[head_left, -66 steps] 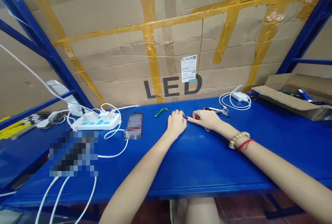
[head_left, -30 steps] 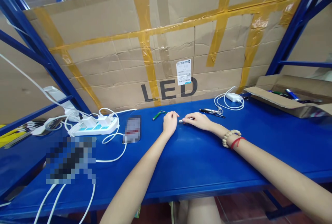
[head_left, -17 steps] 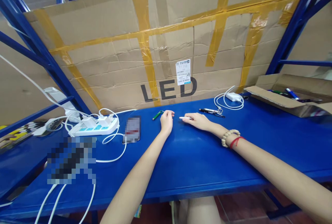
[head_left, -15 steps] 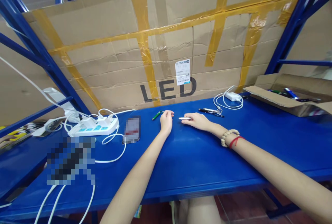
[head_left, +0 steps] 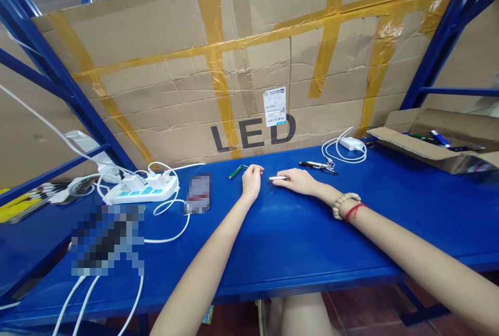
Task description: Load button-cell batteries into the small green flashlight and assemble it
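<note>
Right hand (head_left: 300, 181) grasps a silver tube (head_left: 276, 178); left hand (head_left: 251, 183), fingers curled, contents undeterminable, near a green tube (head_left: 235, 173).

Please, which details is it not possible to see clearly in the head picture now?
All in the head view:
Silver stick: one end is covered by the right hand.
Left hand: its back and curled fingers hide the palm.
Phone: its screen is blurred by pixelation.
Label: the small print is too small to read.
Open carton: its right end is cut off by the picture's edge.
</note>
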A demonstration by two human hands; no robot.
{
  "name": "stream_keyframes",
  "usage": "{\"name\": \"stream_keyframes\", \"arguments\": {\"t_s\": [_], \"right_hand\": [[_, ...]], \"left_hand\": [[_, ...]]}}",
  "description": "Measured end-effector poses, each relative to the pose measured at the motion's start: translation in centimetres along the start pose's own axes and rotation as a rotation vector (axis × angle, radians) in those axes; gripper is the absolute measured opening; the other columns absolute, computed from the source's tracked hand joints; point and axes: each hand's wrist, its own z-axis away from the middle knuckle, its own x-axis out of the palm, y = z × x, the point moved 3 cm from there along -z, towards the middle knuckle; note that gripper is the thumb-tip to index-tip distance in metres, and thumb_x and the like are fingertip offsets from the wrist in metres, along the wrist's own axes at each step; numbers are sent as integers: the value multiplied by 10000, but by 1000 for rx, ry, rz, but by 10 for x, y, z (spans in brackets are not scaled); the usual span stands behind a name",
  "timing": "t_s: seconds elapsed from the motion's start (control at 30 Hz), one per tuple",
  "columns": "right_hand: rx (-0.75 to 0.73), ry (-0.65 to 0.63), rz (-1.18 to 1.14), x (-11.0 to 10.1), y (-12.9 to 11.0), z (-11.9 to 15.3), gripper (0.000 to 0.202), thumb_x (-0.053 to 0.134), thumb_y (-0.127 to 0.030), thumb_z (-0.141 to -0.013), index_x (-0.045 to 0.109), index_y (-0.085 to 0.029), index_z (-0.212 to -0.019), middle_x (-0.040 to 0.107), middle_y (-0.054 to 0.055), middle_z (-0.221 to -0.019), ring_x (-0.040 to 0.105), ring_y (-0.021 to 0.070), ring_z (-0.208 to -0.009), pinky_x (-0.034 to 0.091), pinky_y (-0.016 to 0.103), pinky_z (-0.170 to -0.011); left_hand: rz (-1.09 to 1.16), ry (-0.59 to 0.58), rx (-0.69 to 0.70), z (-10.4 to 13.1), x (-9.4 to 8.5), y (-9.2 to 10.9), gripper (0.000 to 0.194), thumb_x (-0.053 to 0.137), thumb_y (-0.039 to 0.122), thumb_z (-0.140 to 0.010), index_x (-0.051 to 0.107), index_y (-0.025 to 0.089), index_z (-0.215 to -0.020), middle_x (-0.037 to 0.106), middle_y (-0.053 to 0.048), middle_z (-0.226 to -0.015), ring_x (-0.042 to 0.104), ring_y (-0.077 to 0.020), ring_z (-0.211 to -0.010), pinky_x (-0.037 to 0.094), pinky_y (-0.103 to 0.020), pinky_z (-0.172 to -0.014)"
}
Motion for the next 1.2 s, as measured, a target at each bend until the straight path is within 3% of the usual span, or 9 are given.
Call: {"name": "stream_keyframes", "arguments": {"t_s": [0.67,1.0,1.2], "right_hand": [[3,-34,20,0,-1,0,412,383,-562,-840,626,-232,-798,675,32,-831,596,190,-745,323,233,-558],[-22,-42,8,-1,0,1,370,348,-501,-880,601,-234,-840,667,25,-878,596,188,-786,347,238,-600],[7,-51,10,-1,0,1,412,348,-540,-864,606,-223,-818,665,34,-842,595,186,-754,334,237,-562]], "left_hand": [[109,-20,35,1,-1,5,249,333,213,-779,558,179,-676,566,-8,-692,510,-113,-596,384,-197,-521],[101,-25,29,1,0,4,273,314,219,-786,555,174,-667,572,-18,-702,509,-118,-606,387,-202,-528],[94,-30,33,1,0,6,273,312,218,-786,554,176,-666,573,-15,-694,516,-120,-607,397,-207,-540]]}}
